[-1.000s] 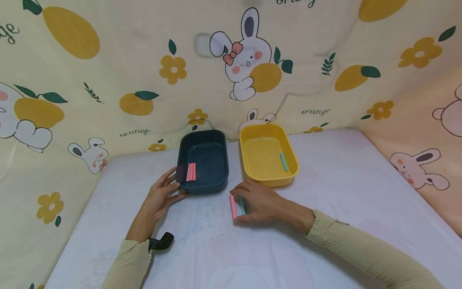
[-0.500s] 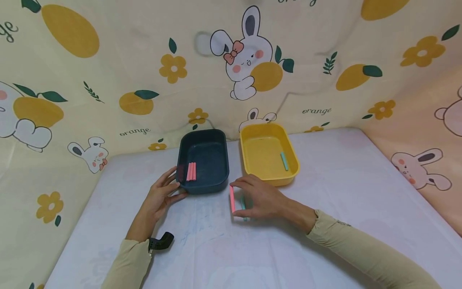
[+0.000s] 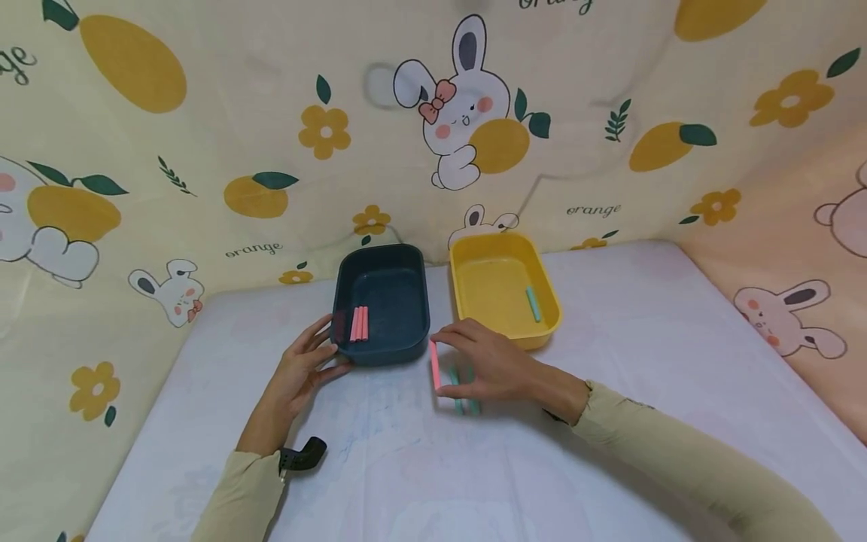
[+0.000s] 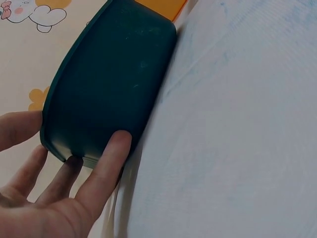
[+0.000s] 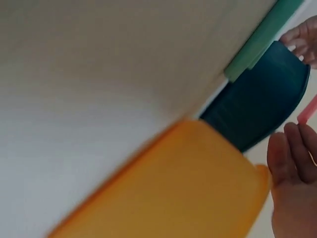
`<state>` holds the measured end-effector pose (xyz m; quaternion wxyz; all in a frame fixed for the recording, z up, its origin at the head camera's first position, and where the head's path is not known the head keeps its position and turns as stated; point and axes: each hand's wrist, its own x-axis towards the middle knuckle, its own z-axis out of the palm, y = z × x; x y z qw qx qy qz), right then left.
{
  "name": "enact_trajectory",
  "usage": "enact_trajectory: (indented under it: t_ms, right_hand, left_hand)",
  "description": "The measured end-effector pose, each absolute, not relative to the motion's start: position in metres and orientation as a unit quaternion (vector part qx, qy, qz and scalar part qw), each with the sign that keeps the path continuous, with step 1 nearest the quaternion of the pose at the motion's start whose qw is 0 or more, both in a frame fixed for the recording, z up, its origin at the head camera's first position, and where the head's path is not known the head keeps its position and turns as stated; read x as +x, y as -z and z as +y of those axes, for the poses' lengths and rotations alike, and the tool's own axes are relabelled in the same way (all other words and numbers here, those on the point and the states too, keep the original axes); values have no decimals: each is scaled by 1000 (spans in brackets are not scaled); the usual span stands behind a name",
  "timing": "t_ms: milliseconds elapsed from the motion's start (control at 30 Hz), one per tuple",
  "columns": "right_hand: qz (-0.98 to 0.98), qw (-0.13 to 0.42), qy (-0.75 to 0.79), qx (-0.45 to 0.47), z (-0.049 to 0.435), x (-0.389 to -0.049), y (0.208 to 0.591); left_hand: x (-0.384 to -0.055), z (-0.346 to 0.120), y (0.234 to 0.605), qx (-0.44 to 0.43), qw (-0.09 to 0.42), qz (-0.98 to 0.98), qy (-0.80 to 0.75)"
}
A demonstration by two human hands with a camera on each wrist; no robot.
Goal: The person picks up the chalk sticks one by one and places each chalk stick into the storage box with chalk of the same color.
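Observation:
My right hand (image 3: 497,365) pinches a pink chalk stick (image 3: 435,365) by its two ends, between thumb and fingertips, in front of the gap between two bins. Below that hand, green chalk sticks (image 3: 459,406) lie on the table, partly hidden by it. My left hand (image 3: 305,369) touches the front left corner of the dark blue bin (image 3: 400,349). In the left wrist view its thumb (image 4: 116,148) lies on the bin's wall and the other fingertips meet the rim. Several pink chalk sticks (image 3: 359,324) lie inside this bin, at its left.
To the right of the dark bin stands a yellow bin (image 3: 484,282), with one green chalk stick (image 3: 533,304) in it. A printed cloth (image 3: 325,45) hangs behind both bins. The white table cover (image 3: 379,482) bears faint blue marks.
My right hand has lifted the pink chalk stick up and away from the green ones, slightly toward the bins. More of the green sticks shows beneath it. My left hand stays at the dark bin.

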<state>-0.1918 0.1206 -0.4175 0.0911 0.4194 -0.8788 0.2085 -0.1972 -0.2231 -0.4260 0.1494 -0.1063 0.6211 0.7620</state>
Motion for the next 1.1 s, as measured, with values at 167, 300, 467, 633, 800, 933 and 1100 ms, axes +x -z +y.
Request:
enact_trajectory:
  t_ms: [167, 300, 467, 633, 800, 933, 1100]
  right_hand:
    - [-883, 76, -180, 427, 115, -194, 416]
    - [-889, 67, -166, 422, 111, -194, 413]
    - [-891, 72, -159, 418, 106, -196, 408]
    - [-898, 62, -159, 406, 100, -200, 400]
    - [-908, 46, -156, 386, 94, -204, 395]
    - [-914, 35, -156, 374, 89, -208, 391]
    - [-919, 26, -162, 358, 84, -214, 388]
  left_hand:
    - [-196, -222, 427, -104, 147, 622, -762]
    - [-195, -222, 428, -103, 147, 623, -761]
    - [-196, -222, 427, -104, 147, 622, -762]
    - [-197, -224, 426, -101, 149, 626, -759]
    - [-197, -223, 427, -102, 148, 629, -756]
    - [-197, -224, 427, -103, 148, 626, -758]
    - [-197, -224, 427, -98, 148, 624, -761]
